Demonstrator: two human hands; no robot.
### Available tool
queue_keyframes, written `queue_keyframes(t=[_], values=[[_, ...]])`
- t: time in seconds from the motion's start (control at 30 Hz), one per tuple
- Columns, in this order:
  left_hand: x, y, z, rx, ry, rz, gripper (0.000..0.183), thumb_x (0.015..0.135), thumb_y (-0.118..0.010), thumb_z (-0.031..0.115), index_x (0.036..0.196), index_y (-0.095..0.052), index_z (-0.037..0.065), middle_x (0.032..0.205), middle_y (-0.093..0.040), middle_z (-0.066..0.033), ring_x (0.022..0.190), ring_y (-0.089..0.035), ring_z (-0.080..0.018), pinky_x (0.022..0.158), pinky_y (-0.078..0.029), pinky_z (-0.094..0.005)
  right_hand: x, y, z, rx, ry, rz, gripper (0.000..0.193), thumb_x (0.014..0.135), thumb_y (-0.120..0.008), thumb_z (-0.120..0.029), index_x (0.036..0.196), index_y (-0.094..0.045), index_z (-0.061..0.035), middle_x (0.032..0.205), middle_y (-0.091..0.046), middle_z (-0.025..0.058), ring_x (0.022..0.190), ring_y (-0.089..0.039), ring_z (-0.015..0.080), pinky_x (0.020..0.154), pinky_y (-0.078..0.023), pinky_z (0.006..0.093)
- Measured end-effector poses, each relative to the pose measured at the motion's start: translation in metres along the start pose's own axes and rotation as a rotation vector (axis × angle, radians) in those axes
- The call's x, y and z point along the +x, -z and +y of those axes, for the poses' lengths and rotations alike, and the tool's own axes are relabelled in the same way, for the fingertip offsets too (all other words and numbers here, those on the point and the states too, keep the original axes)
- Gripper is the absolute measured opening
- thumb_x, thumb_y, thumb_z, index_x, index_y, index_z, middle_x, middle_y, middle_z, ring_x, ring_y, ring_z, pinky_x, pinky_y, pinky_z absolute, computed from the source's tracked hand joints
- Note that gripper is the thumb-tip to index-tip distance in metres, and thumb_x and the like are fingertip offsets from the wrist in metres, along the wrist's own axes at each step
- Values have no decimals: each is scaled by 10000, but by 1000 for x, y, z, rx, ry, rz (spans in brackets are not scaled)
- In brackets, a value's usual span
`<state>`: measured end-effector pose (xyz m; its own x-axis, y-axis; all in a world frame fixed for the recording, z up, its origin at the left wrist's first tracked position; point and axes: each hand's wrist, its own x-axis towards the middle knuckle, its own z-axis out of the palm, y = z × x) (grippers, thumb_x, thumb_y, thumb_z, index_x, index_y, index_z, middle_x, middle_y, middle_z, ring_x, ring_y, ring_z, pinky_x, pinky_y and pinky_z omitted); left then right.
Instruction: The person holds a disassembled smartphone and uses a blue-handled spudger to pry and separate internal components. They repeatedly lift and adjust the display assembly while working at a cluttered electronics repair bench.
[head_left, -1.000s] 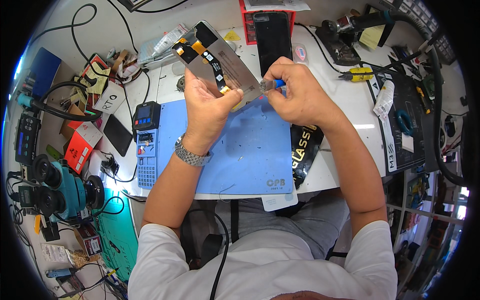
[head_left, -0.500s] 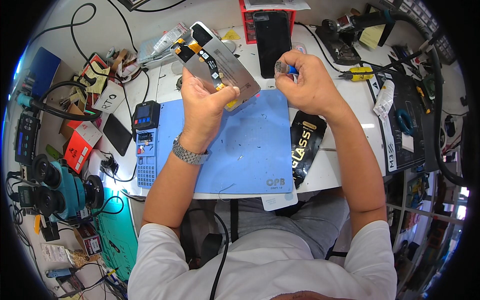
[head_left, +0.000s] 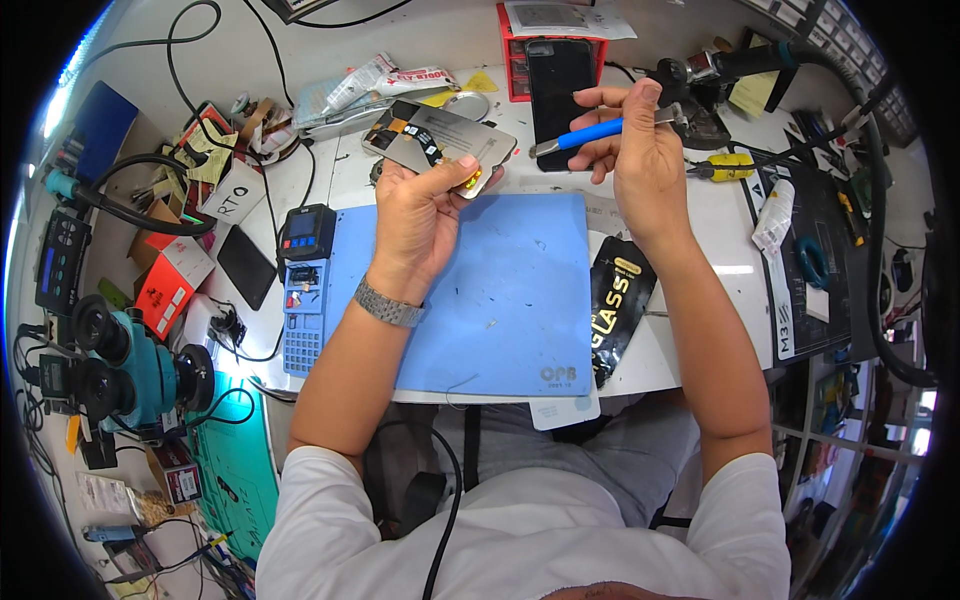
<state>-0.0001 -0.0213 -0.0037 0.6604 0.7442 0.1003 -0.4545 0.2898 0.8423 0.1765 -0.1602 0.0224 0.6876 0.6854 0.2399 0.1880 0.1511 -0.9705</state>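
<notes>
My left hand point(head_left: 418, 225) is closed on a phone display panel point(head_left: 462, 137), whose silver metal back faces up. A black flex cable and small yellow tape pieces lie on that back; my thumb presses near its lower end. In my right hand point(head_left: 645, 175) is a slim blue-handled scraper point(head_left: 592, 133) with metal ends, resting across the spread fingers. Behind the scraper a black phone point(head_left: 556, 75) leans upright against a red drawer box point(head_left: 518, 68). Below both hands lies a blue work mat point(head_left: 500, 290) with small dark specks on it.
Left of the mat stands a blue heating device point(head_left: 306, 235). A teal microscope point(head_left: 140, 365) is farther left. A black pouch point(head_left: 620, 300) lies at the mat's right edge, and a white tube point(head_left: 774, 215) rests on a black mat point(head_left: 815, 280).
The display panel has tilted flatter and turned in my left hand. My right hand has risen and opened its fingers, with the blue scraper swung out across them.
</notes>
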Motion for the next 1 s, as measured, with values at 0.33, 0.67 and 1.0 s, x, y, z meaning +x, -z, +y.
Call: queue_keyframes(t=[0.33, 0.67, 1.0], values=[[1, 6, -3, 39, -43, 21, 481, 934, -677, -100, 1377, -493, -63, 1268, -711, -230, 1137, -758, -323, 1010, -655, -434, -13, -15, 10, -15, 343, -15, 164, 974, -806, -116, 1040, -751, 24, 982, -774, 101, 855, -727, 139, 787, -578, 272], [-1, -1, -4, -84, -21, 47, 525, 906, -690, -154, 1364, -469, -24, 1218, -702, -189, 1061, -769, -284, 947, -688, -420, -16, -19, 11, -70, 478, -24, 74, 936, -779, -25, 989, -768, 26, 977, -773, 114, 860, -726, 142, 786, -576, 281], [-2, 1, -5, -94, -27, 68, 508, 955, -641, -149, 1408, -453, -19, 1274, -673, -181, 1082, -754, -273, 955, -677, -405, -25, -23, 12, 1, 414, -130, 47, 932, -777, -13, 968, -771, 17, 957, -766, 94, 861, -730, 130, 757, -578, 275]])
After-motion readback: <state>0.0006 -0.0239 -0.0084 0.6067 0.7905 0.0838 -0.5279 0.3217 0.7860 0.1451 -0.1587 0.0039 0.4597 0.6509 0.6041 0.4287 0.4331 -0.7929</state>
